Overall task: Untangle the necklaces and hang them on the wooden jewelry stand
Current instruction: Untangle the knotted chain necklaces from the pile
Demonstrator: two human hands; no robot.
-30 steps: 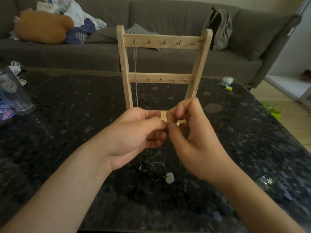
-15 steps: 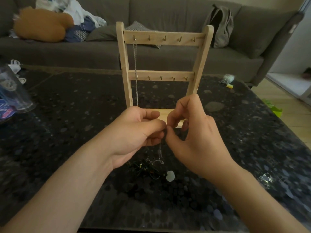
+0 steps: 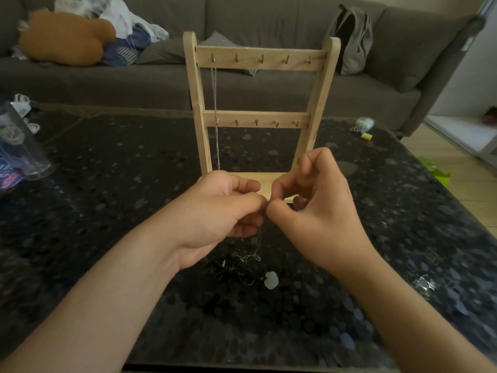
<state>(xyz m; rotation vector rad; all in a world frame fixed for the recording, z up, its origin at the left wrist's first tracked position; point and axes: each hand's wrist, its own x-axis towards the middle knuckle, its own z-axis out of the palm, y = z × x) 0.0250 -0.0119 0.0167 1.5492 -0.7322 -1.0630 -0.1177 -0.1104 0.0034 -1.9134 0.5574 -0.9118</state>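
The wooden jewelry stand (image 3: 258, 60) is upright on the dark table, with two rows of small hooks. One silver chain (image 3: 216, 117) hangs from its top-left hook. In front of the stand's base, my left hand (image 3: 223, 208) and my right hand (image 3: 314, 205) meet fingertip to fingertip, both pinching a thin silver necklace (image 3: 258, 242) that drops to the table. Below the hands lies a tangle of necklaces (image 3: 239, 269) with a pale round pendant (image 3: 270, 279).
The dark speckled table (image 3: 107, 184) carries a clear plastic container (image 3: 21, 146) at the left edge and small items (image 3: 363, 125) at the far right. A grey sofa (image 3: 269, 84) with clothes, a cushion and a backpack (image 3: 352, 39) stands behind.
Both hands have stayed together on the thin chain, working it slightly. The view has tilted a little, so the stand sits lower in the frame.
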